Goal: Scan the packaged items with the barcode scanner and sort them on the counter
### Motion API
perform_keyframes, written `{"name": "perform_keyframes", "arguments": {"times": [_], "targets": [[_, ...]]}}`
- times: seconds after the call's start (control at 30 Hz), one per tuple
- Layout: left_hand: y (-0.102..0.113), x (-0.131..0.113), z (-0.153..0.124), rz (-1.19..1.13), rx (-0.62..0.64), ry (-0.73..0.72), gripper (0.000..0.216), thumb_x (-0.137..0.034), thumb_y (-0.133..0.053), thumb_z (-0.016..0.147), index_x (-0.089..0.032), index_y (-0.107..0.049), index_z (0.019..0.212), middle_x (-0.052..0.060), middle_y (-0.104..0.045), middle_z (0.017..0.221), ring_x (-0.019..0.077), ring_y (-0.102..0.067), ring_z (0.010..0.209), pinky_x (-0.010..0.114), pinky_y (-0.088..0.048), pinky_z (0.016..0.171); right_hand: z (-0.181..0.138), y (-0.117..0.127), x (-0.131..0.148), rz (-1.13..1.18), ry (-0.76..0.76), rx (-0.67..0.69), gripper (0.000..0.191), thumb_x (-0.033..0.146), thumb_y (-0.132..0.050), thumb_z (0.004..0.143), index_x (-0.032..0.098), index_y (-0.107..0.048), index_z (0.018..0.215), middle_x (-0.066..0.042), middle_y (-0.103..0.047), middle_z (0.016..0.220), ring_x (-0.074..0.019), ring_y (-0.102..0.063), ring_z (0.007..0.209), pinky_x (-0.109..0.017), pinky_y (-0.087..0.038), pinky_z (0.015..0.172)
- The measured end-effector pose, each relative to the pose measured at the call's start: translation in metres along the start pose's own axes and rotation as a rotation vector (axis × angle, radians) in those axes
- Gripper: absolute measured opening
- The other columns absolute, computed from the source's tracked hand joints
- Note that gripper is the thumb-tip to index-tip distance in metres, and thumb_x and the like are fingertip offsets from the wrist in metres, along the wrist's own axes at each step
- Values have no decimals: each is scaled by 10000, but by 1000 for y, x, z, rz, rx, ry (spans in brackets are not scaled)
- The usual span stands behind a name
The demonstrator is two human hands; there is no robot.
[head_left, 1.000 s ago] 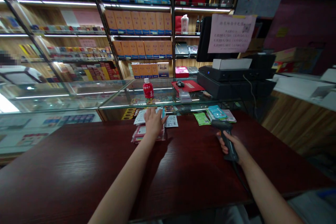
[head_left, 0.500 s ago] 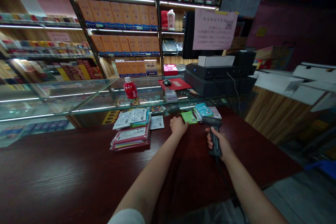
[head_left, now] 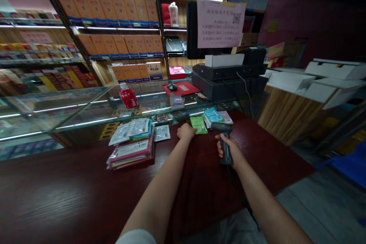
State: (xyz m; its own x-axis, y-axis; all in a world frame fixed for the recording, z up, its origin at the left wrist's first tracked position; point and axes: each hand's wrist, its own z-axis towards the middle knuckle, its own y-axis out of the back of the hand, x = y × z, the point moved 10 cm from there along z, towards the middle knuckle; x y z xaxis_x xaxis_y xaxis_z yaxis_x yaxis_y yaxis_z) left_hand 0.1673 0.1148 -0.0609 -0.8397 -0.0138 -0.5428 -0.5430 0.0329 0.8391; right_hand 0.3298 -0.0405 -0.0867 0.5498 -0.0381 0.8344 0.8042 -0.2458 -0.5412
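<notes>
My right hand is wrapped round the grip of a black barcode scanner, whose head points away from me over the dark red counter. My left hand rests curled on the counter with its fingers on the edge of a green packet. Just right of that packet lie a teal packet and a pinkish one. To the left sits a stack of flat packets, with a single clear packet beside it.
A glass display case runs along the counter's far side, bearing a red bottle and a red mouse pad with a mouse. A black till with a monitor and pink notice stands at the right. Shelves of boxes fill the back wall.
My left hand left the stack of packets and moved right to the green packet. The view swung right, and the scanner in my right hand came closer to the packets.
</notes>
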Motion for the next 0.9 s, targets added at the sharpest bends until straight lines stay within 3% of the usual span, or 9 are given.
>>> {"name": "perform_keyframes", "arguments": {"times": [0.07,0.2,0.33,0.43,0.67,0.9], "targets": [[7,9,-1,-104,-10,-69,195,-304,-681,705,-182,-539,654,97,-655,814,247,-622,849,322,-431,712,-1,-1,1,-3,2,1,361,450,-741,684,164,-592,847,50,-550,492,-77,-455,339,-179,-365,303],[30,42,-11,-379,-180,-142,241,-215,-626,733,-195,-413,620,-9,-544,622,144,-577,635,242,-415,601,-3,-2,1,-17,-3,2,370,454,-743,685,162,-594,857,51,-549,499,-74,-457,343,-176,-368,306],[35,69,-24,-735,-259,-177,215,-218,-610,720,-197,-408,648,-51,-464,594,107,-519,532,209,-419,500,-6,-3,-1,-66,-2,19,359,448,-732,707,165,-598,881,53,-543,499,-76,-458,344,-176,-368,306],[34,72,-29,-901,-264,-212,148,-200,-614,694,-186,-467,692,-47,-487,609,103,-522,523,204,-440,473,-10,-9,-4,-109,-15,79,354,448,-705,738,165,-605,926,48,-550,503,-75,-448,334,-175,-356,304],[27,77,-25,-993,-266,-159,109,-168,-572,723,-177,-469,690,-33,-489,643,103,-534,564,223,-501,494,-27,-32,-15,-214,-113,278,350,451,-659,777,168,-602,974,42,-557,515,-72,-428,301,-170,-318,285],[33,80,-30,-907,-298,-119,100,-175,-550,767,-176,-469,708,-14,-490,705,119,-562,609,250,-512,519,-33,-40,-16,-216,-121,339,310,453,-655,772,181,-580,900,42,-551,514,-74,-423,289,-172,-322,282]]}}
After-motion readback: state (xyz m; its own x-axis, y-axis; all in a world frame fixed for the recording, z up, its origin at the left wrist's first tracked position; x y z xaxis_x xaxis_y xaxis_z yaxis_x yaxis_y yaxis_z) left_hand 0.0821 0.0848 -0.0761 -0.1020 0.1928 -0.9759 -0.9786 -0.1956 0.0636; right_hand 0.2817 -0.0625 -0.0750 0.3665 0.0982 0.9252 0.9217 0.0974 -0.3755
